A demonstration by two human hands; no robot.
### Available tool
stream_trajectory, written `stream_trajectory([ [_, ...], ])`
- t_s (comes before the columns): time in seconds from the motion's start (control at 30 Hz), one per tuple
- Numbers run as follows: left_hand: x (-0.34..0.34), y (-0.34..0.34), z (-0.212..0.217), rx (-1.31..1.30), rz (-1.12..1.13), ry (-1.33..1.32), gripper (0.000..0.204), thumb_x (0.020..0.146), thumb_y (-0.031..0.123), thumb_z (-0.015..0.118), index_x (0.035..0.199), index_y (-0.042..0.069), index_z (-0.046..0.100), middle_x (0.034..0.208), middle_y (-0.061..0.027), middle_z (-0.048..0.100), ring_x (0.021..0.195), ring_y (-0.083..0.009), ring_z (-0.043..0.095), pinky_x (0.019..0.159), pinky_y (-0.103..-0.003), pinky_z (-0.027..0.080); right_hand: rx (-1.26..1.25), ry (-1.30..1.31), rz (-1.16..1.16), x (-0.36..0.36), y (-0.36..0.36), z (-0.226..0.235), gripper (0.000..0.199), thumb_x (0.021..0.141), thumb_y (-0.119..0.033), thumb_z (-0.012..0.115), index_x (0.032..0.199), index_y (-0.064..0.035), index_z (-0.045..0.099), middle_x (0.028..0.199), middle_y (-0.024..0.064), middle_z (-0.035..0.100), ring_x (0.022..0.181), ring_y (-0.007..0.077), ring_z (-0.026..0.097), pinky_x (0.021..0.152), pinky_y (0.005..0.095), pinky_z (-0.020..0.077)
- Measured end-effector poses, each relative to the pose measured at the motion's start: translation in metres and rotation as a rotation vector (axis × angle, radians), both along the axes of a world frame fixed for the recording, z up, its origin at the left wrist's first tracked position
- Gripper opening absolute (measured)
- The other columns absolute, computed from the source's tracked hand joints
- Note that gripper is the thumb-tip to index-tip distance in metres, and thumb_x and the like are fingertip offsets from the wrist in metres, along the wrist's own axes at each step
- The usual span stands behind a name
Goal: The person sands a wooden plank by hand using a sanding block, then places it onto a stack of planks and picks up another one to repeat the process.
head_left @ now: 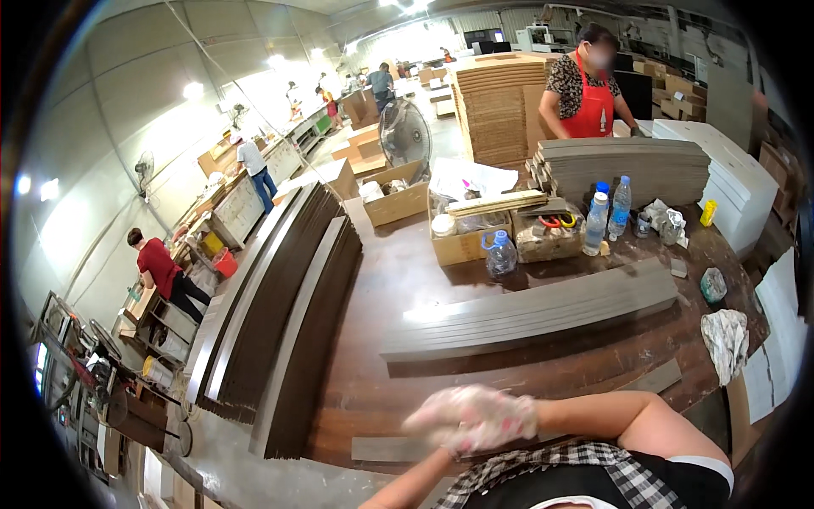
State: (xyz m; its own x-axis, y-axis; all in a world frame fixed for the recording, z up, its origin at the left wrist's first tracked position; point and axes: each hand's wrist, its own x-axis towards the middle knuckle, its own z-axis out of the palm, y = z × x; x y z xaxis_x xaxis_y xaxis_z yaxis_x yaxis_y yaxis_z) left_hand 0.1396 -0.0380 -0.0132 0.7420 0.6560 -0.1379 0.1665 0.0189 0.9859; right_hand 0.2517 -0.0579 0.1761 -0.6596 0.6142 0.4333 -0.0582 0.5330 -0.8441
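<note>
My right hand [487, 411], in a white glove with pinkish spots, crosses in front of me at the table's near edge. It overlaps my left hand [458, 442], which is also gloved and mostly covered. Motion smears the fingers, so their grip is unclear. Under and beside the hands lies a grey-brown strip of board [386, 449], its right part showing beyond my forearm. Just past them rests a neat stack of long grey-brown boards [534, 316] on the dark brown table [365, 373].
Tall rows of long boards [292, 339] line the table's left side. Farther back stand a cardboard box [462, 248], a jug [500, 254], water bottles [596, 225] and scissors [557, 221]. A crumpled cloth [725, 343] hangs at the right edge. A person in a red apron [589, 106] works opposite.
</note>
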Motion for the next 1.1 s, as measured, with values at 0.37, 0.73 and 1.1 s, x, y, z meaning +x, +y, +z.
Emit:
stream_trajectory([
  [0.37, 0.015, -0.026, 0.065, 0.464, 0.003, 0.245, 0.042, 0.088, 0.029, 0.070, 0.122, 0.005, 0.064, 0.115, -0.0180, 0.067, 0.109, -0.0335, 0.064, 0.095, -0.042, 0.050, -0.111, -0.472, -0.487, 0.144, -0.055, -0.110, 0.052, 0.086, -0.036, 0.071, 0.125, -0.0030, 0.061, 0.120, 0.0189, 0.064, 0.114, 0.0339, 0.060, 0.098, 0.0403, 0.0479],
  [0.73, 0.031, -0.051, 0.069, 0.523, -0.055, 0.175, 0.031, 0.087, 0.026, 0.071, 0.109, 0.005, 0.067, 0.108, -0.0148, 0.069, 0.103, -0.0327, 0.064, 0.092, -0.042, 0.050, -0.191, -0.546, -0.433, 0.150, -0.086, -0.098, 0.044, 0.078, -0.030, 0.077, 0.111, -0.0017, 0.067, 0.108, 0.0148, 0.070, 0.104, 0.0312, 0.065, 0.091, 0.0382, 0.0510],
  [1.1, 0.076, -0.063, 0.070, 0.595, -0.051, 0.053, 0.026, 0.085, 0.021, 0.070, 0.103, 0.002, 0.067, 0.099, -0.0185, 0.069, 0.098, -0.0352, 0.064, 0.088, -0.043, 0.050, -0.214, -0.493, -0.481, 0.185, -0.108, -0.111, 0.037, 0.077, -0.029, 0.077, 0.102, -0.0033, 0.066, 0.101, 0.0142, 0.069, 0.099, 0.0314, 0.065, 0.086, 0.0383, 0.0512],
])
